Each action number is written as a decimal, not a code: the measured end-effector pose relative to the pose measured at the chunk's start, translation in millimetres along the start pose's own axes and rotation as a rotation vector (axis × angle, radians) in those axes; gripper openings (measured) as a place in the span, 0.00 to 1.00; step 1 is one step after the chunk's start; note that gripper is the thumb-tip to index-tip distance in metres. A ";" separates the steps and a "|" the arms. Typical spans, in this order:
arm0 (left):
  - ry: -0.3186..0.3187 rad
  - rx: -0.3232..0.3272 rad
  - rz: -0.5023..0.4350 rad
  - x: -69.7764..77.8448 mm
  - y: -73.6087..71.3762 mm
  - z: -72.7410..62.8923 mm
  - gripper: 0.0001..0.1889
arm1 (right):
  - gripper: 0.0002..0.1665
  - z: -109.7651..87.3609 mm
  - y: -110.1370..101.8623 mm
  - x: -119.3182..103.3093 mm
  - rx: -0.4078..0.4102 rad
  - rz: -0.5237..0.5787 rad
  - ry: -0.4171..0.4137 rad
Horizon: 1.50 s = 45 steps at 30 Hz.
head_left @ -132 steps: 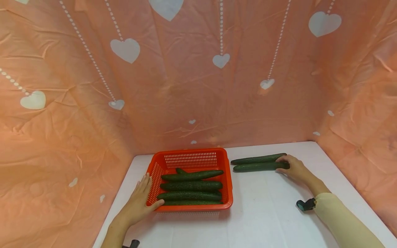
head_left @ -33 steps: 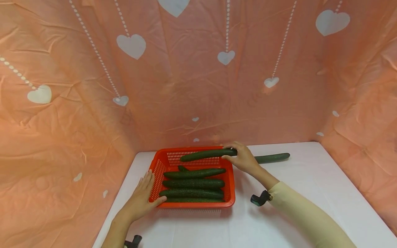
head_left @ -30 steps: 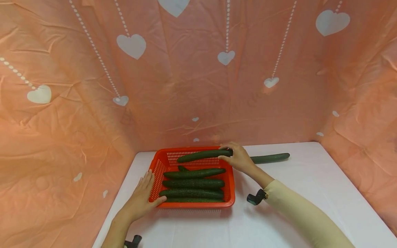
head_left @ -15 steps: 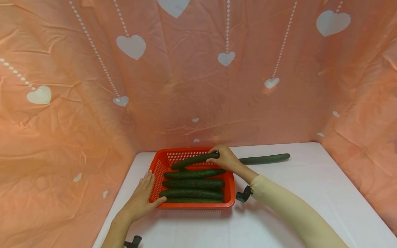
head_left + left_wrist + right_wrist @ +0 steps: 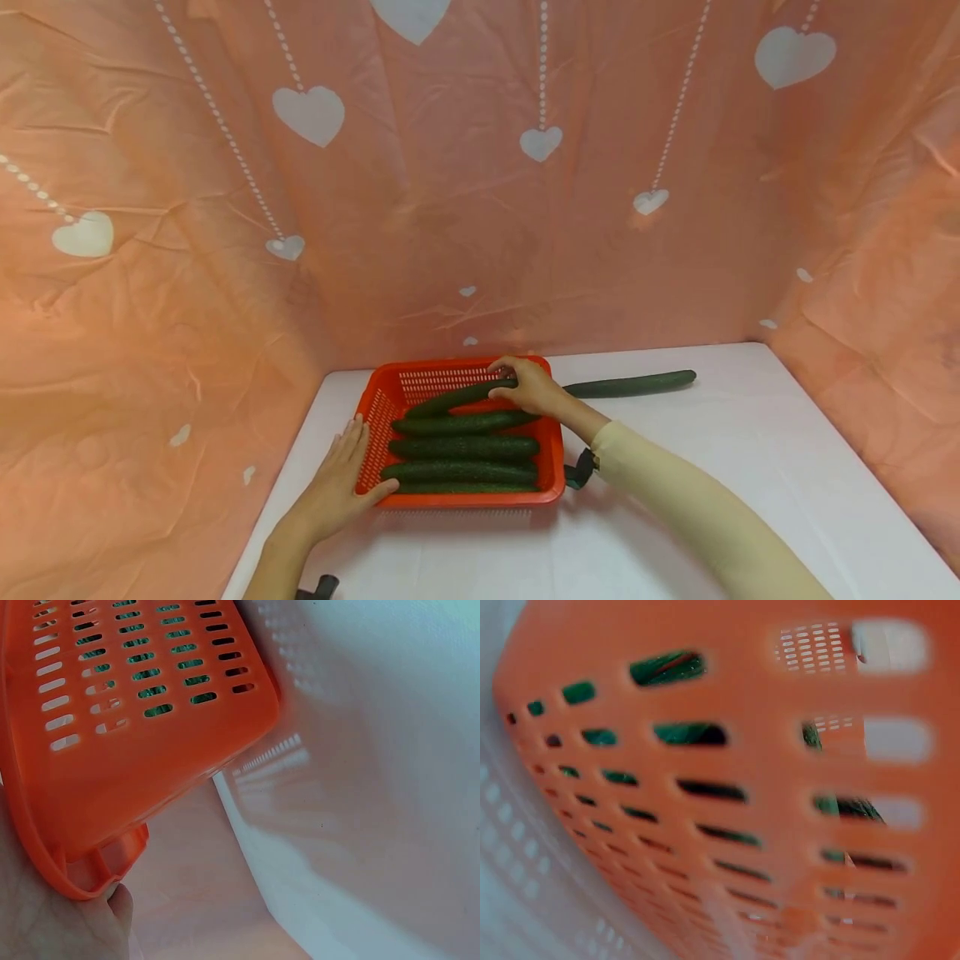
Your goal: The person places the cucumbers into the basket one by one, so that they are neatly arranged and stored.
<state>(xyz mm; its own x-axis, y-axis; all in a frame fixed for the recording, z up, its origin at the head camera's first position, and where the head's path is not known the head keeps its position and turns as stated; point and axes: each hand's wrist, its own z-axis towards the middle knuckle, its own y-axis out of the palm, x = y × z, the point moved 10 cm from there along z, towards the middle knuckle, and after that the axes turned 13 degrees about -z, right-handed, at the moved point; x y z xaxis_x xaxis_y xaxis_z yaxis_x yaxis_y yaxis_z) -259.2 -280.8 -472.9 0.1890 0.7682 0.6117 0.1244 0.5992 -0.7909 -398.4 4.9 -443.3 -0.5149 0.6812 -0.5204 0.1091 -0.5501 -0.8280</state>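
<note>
A red plastic basket holds several cucumbers laid side by side. My right hand reaches over its back right part and pinches the right end of a cucumber. That cucumber slants, its left end lower, at the back of the basket behind the others. My left hand rests against the basket's left side, fingers straight and thumb over the front rim. In the left wrist view, the hand touches the basket's rim. The right wrist view shows only the perforated basket wall, with green behind its slots.
One more cucumber lies on the white table, right of the basket, partly hidden by the right hand. A peach-coloured sheet with white hearts hangs behind the table and along both sides.
My right hand gripped one of two cucumbers on the right of the table and carried it left over the basket, lowering its left end. The left hand has stayed at the basket.
</note>
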 end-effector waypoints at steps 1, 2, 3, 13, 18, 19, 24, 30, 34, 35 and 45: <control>0.001 0.001 -0.001 -0.4 0.0 0.3 0.60 | 0.24 0.0 1.5 -0.7 -0.013 0.012 0.000; -0.002 -0.002 -0.006 -1.0 0.3 0.5 0.60 | 0.25 -0.4 3.1 -1.0 -0.024 0.019 0.002; -0.004 -0.005 -0.012 -1.7 1.1 0.6 0.60 | 0.25 -1.2 4.4 -1.3 -0.032 0.018 0.001; -0.004 0.002 -0.009 0.9 -0.4 -0.9 0.59 | 0.21 -4.0 5.5 -3.2 -0.045 0.024 -0.037; -0.002 -0.002 -0.018 1.7 0.1 0.2 0.60 | 0.17 -7.3 -7.4 1.3 0.023 0.086 -0.057; -0.001 0.000 -0.018 1.8 -0.1 0.3 0.59 | 0.16 -8.6 -11.5 3.8 0.045 0.098 -0.061; 0.000 0.009 -0.013 2.0 -1.7 -0.2 0.59 | 0.14 -19.4 -35.0 24.4 0.152 0.151 -0.034; 0.002 0.009 -0.027 2.4 -2.1 -1.0 0.59 | 0.16 -37.4 -65.1 52.8 0.216 0.180 0.011; 0.003 0.009 -0.033 2.0 -1.1 -0.9 0.60 | 0.16 -48.8 -80.5 75.5 0.233 0.128 0.022; 0.003 0.008 -0.034 1.9 -0.8 -0.9 0.59 | 0.15 -51.9 -83.7 81.8 0.235 0.112 0.025; 0.001 0.006 -0.026 1.3 -0.2 -0.9 0.59 | 0.18 -86.9 -106.8 146.1 0.223 -0.050 0.075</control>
<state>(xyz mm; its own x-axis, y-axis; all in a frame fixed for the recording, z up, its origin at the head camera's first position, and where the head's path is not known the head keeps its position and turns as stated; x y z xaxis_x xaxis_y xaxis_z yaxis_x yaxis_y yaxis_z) -258.1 -280.1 -472.0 0.1863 0.7521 0.6322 0.1237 0.6204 -0.7745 -411.3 205.1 -449.1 -0.4496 0.7399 -0.5005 -0.1096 -0.6018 -0.7911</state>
